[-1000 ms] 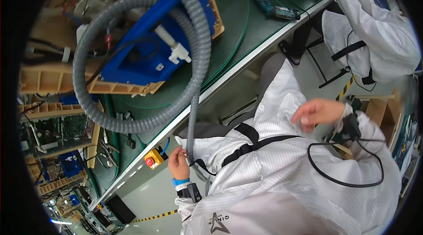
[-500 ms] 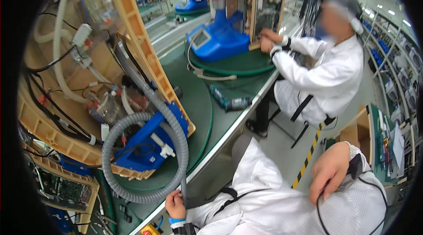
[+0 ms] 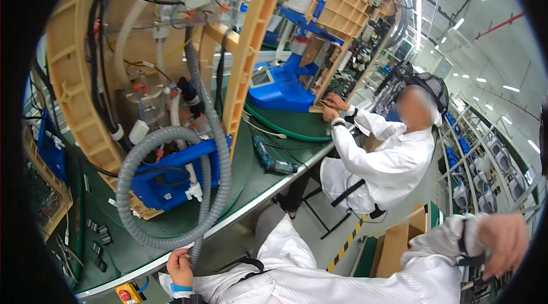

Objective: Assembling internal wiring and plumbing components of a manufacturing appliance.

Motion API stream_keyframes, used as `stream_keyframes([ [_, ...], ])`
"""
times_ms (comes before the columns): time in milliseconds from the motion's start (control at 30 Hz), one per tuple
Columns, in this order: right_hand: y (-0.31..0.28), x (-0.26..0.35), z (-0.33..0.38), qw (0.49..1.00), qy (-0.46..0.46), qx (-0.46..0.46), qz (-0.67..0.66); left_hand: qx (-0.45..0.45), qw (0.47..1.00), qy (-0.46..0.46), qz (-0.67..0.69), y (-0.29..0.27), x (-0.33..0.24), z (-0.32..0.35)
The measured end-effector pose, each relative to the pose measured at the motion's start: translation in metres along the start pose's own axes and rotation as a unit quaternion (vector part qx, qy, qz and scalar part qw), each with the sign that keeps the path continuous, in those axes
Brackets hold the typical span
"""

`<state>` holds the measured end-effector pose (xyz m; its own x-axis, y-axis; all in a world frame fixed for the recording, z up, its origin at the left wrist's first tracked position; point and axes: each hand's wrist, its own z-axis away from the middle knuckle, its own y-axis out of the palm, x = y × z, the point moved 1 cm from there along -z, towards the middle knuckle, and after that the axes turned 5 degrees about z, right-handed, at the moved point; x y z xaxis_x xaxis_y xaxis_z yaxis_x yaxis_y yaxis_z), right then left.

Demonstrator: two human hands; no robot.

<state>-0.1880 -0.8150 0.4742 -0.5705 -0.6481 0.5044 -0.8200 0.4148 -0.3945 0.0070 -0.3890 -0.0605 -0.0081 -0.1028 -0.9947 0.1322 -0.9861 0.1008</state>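
Note:
My left hand (image 3: 180,268) is at the front edge of the bench, its fingers curled in against the lower end of a grey corrugated hose (image 3: 127,201). The hose loops in front of an opened machine with a tan ribbed frame (image 3: 251,47) and a blue base (image 3: 165,181). Inside it, tubes, black cables and a clear chamber (image 3: 145,101) show. A white fitting (image 3: 194,190) hangs within the loop. My right hand (image 3: 505,244) is raised far out to the right, away from the bench; motion smears its fingers, and nothing held can be made out.
A cordless screwdriver (image 3: 273,155) lies on the green bench. Beyond it, a co-worker (image 3: 388,144) sits working on a second blue-based machine (image 3: 282,87). Pliers (image 3: 68,255) and small black parts (image 3: 100,232) lie at left. A red-and-yellow emergency button (image 3: 128,292) sits below the edge. Cardboard (image 3: 394,247) stands right.
My right hand has swung outward to the right from near my lap. My left hand stays at the hose end. The view has tilted and shifted, showing more ceiling and shelving.

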Motion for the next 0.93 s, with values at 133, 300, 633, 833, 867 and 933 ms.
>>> stream_keyframes([
  [133, -0.057, -0.069, 0.067, 0.962, -0.112, -0.244, 0.046, -0.019, 1.0, 0.001, 0.012, -0.002, 0.002, 0.003],
  [300, -0.112, -0.2, 0.205, 0.85, -0.105, -0.371, -0.36, -0.04, 0.999, -0.007, 0.028, -0.005, -0.001, 0.007],
  [633, -0.04, -0.338, 0.215, 0.774, 0.547, -0.307, 0.087, -0.033, 0.998, 0.059, -0.006, -0.009, 0.02, 0.007],
  [833, -0.022, -0.328, 0.261, 0.751, 0.572, -0.324, 0.057, -0.037, 0.996, 0.076, -0.01, -0.009, 0.018, 0.002],
  [867, -0.019, -0.327, 0.27, 0.729, 0.609, -0.311, 0.021, -0.035, 0.999, 0.036, -0.007, -0.011, 0.023, -0.002],
  [933, -0.004, -0.347, 0.313, 0.695, 0.66, -0.284, -0.023, -0.014, 1.0, 0.006, -0.009, -0.008, 0.022, -0.013],
])
